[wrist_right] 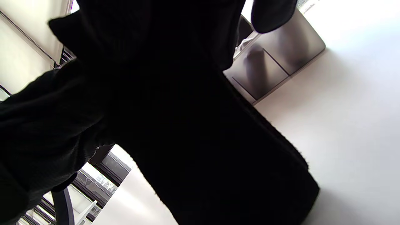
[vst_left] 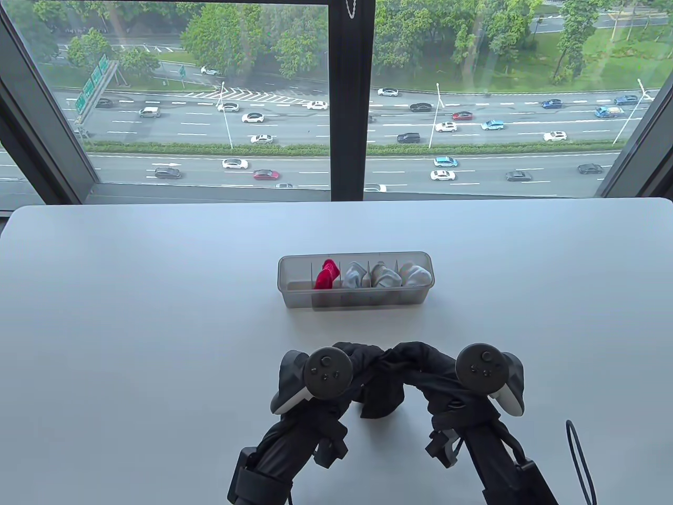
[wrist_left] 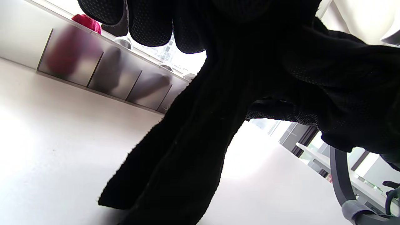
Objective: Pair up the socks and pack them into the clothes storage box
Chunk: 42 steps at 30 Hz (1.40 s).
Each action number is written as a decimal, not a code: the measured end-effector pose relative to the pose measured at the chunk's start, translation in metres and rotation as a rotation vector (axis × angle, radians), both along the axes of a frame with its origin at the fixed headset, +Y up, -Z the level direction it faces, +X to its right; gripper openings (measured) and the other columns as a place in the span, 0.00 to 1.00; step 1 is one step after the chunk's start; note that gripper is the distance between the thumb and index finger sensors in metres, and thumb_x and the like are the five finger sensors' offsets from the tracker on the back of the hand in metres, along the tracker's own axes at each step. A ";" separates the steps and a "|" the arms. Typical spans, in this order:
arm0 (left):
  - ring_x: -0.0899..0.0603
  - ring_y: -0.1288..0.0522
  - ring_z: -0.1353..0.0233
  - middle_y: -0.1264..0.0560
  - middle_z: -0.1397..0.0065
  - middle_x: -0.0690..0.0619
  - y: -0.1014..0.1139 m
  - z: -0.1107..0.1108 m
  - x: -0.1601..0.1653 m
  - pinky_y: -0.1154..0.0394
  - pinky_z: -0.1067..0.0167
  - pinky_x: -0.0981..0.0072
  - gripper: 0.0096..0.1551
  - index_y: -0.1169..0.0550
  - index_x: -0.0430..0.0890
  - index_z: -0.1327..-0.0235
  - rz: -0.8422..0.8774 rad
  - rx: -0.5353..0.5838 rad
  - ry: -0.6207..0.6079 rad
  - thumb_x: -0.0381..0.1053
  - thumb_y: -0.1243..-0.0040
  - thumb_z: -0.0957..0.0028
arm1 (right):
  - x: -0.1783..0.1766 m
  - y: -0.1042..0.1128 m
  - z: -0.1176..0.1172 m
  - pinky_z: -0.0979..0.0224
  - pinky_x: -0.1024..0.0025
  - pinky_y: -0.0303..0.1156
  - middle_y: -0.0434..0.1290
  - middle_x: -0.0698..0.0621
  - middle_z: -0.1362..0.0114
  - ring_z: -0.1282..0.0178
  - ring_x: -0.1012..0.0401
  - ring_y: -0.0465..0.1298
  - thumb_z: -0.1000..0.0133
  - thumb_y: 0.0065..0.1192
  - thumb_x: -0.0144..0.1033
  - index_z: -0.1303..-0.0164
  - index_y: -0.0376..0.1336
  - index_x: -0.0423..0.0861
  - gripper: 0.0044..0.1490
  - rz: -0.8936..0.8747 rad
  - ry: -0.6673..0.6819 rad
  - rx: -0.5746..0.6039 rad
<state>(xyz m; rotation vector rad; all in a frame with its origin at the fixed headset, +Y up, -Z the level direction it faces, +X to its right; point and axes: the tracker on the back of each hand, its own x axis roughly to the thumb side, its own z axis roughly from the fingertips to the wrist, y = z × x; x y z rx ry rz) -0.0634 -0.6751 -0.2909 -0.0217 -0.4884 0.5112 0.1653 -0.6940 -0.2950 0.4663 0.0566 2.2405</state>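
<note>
Wide bare table [vst_left: 131, 315] lies left, right and between the hands and the storage box [vst_left: 356, 298] farther off. Left hand [vst_left: 336, 376] and right hand [vst_left: 447, 376] both grasp the black socks [vst_left: 381, 392], bunched, dangling near the table's near edge.

The table view looks down from above the near edge of the white tabletop [vst_left: 131, 315], facing the far edge and the window beyond; the translucent grey compartmented plastic storage box [vst_left: 355, 294] sits mid-tabletop, well in front of the lens; the left wrist view sits low, just above the tabletop, tilted upward, very close to black sock fabric [wrist_left: 187, 150]; the right wrist view is likewise low and rolled sideways; all three share the box [wrist_left: 93, 70] [wrist_right: 281, 68].
</note>
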 end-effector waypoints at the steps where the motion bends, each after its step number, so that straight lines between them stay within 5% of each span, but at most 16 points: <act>1: 0.33 0.27 0.25 0.23 0.28 0.45 0.002 0.000 -0.001 0.34 0.27 0.33 0.23 0.28 0.48 0.27 0.009 0.002 0.004 0.44 0.52 0.35 | -0.001 0.003 0.000 0.19 0.38 0.59 0.74 0.51 0.31 0.27 0.52 0.74 0.40 0.64 0.42 0.30 0.60 0.54 0.28 -0.008 0.014 0.002; 9: 0.33 0.26 0.26 0.24 0.29 0.44 0.008 0.003 -0.004 0.33 0.28 0.33 0.23 0.28 0.48 0.27 0.040 -0.029 -0.055 0.44 0.54 0.36 | 0.002 0.017 0.006 0.20 0.38 0.58 0.69 0.49 0.38 0.34 0.51 0.69 0.40 0.65 0.44 0.31 0.62 0.55 0.27 0.052 0.029 0.000; 13: 0.31 0.31 0.21 0.28 0.22 0.44 0.009 -0.001 -0.009 0.34 0.27 0.32 0.22 0.28 0.47 0.29 0.084 -0.090 -0.093 0.44 0.54 0.36 | 0.012 0.017 0.005 0.21 0.37 0.61 0.70 0.40 0.20 0.22 0.37 0.68 0.39 0.62 0.45 0.32 0.67 0.51 0.25 -0.086 0.053 -0.031; 17: 0.33 0.24 0.30 0.23 0.33 0.43 0.013 -0.002 -0.010 0.31 0.30 0.34 0.23 0.29 0.43 0.29 0.151 -0.124 -0.130 0.42 0.54 0.36 | 0.010 0.023 0.008 0.22 0.45 0.67 0.76 0.43 0.27 0.28 0.47 0.76 0.38 0.61 0.43 0.31 0.66 0.51 0.25 -0.084 0.017 0.044; 21: 0.38 0.20 0.42 0.20 0.42 0.44 0.012 -0.005 -0.014 0.27 0.34 0.36 0.24 0.30 0.41 0.28 0.235 -0.305 -0.249 0.44 0.57 0.35 | 0.008 0.030 0.013 0.26 0.50 0.72 0.82 0.49 0.44 0.44 0.56 0.83 0.37 0.60 0.42 0.32 0.66 0.46 0.24 -0.113 0.060 0.053; 24: 0.39 0.20 0.46 0.19 0.45 0.42 -0.003 -0.012 -0.015 0.27 0.36 0.36 0.24 0.31 0.37 0.27 0.295 -0.600 -0.324 0.43 0.58 0.33 | 0.005 0.028 0.009 0.27 0.51 0.72 0.82 0.49 0.48 0.51 0.59 0.83 0.35 0.59 0.41 0.31 0.66 0.43 0.25 -0.061 0.101 -0.124; 27: 0.38 0.20 0.46 0.19 0.45 0.42 -0.033 -0.020 -0.013 0.27 0.37 0.36 0.24 0.31 0.36 0.28 0.188 -0.621 -0.171 0.44 0.56 0.33 | 0.000 0.002 -0.002 0.24 0.49 0.69 0.81 0.49 0.43 0.46 0.57 0.82 0.35 0.57 0.41 0.29 0.64 0.45 0.25 0.086 0.040 -0.240; 29: 0.30 0.23 0.35 0.23 0.33 0.36 -0.055 -0.021 -0.007 0.31 0.33 0.30 0.29 0.37 0.32 0.24 0.115 -0.545 0.023 0.43 0.53 0.34 | -0.004 -0.026 -0.009 0.21 0.42 0.63 0.75 0.43 0.27 0.27 0.47 0.75 0.35 0.56 0.39 0.22 0.58 0.46 0.30 0.178 -0.093 -0.220; 30: 0.20 0.38 0.23 0.39 0.19 0.26 -0.060 -0.020 -0.005 0.40 0.30 0.24 0.41 0.51 0.31 0.18 0.056 -0.529 0.049 0.47 0.52 0.34 | -0.003 -0.032 -0.011 0.20 0.38 0.58 0.66 0.38 0.18 0.18 0.41 0.64 0.35 0.56 0.40 0.17 0.53 0.46 0.35 0.202 -0.093 -0.218; 31: 0.18 0.58 0.18 0.60 0.15 0.25 -0.060 -0.018 -0.002 0.51 0.27 0.21 0.46 0.64 0.35 0.19 -0.064 -0.495 0.056 0.48 0.53 0.33 | -0.002 -0.035 -0.012 0.19 0.37 0.54 0.60 0.38 0.14 0.15 0.39 0.56 0.34 0.56 0.39 0.15 0.50 0.47 0.37 0.232 -0.068 -0.230; 32: 0.22 0.66 0.17 0.68 0.15 0.31 -0.055 -0.014 0.000 0.58 0.26 0.20 0.46 0.66 0.41 0.19 -0.188 -0.401 0.083 0.48 0.53 0.33 | 0.000 -0.035 -0.011 0.18 0.36 0.52 0.55 0.37 0.11 0.14 0.38 0.51 0.34 0.56 0.38 0.15 0.48 0.48 0.38 0.256 -0.051 -0.231; 34: 0.26 0.60 0.14 0.59 0.12 0.39 -0.045 -0.008 0.009 0.55 0.25 0.22 0.38 0.52 0.46 0.16 -0.332 -0.290 -0.041 0.46 0.52 0.34 | 0.002 -0.032 -0.008 0.19 0.34 0.51 0.53 0.35 0.11 0.14 0.36 0.49 0.35 0.58 0.37 0.16 0.51 0.51 0.36 0.324 0.010 -0.199; 36: 0.30 0.40 0.15 0.36 0.15 0.42 -0.047 -0.003 0.021 0.48 0.25 0.23 0.26 0.32 0.46 0.22 -0.326 -0.398 -0.212 0.47 0.50 0.34 | 0.002 -0.032 -0.004 0.19 0.34 0.51 0.51 0.35 0.10 0.14 0.36 0.47 0.35 0.59 0.37 0.18 0.54 0.54 0.34 0.409 0.075 -0.228; 37: 0.31 0.37 0.16 0.32 0.17 0.42 -0.057 -0.001 0.030 0.50 0.26 0.22 0.25 0.29 0.45 0.24 -0.311 -0.528 -0.329 0.48 0.50 0.34 | 0.000 -0.034 -0.003 0.19 0.34 0.51 0.52 0.35 0.10 0.13 0.36 0.47 0.35 0.59 0.37 0.19 0.55 0.54 0.33 0.459 0.112 -0.263; 39: 0.30 0.55 0.13 0.42 0.13 0.39 -0.076 0.004 0.038 0.63 0.28 0.23 0.28 0.34 0.42 0.20 -0.381 -0.773 -0.341 0.46 0.55 0.33 | -0.004 -0.041 -0.002 0.19 0.34 0.49 0.49 0.34 0.10 0.14 0.35 0.43 0.36 0.60 0.37 0.20 0.56 0.55 0.32 0.526 0.168 -0.343; 42: 0.34 0.64 0.13 0.49 0.11 0.45 -0.079 -0.001 0.034 0.68 0.29 0.24 0.29 0.38 0.43 0.19 -0.420 -0.696 -0.282 0.43 0.57 0.34 | -0.009 -0.058 -0.003 0.18 0.34 0.47 0.44 0.33 0.09 0.14 0.35 0.38 0.37 0.62 0.39 0.18 0.54 0.57 0.35 0.607 0.265 -0.470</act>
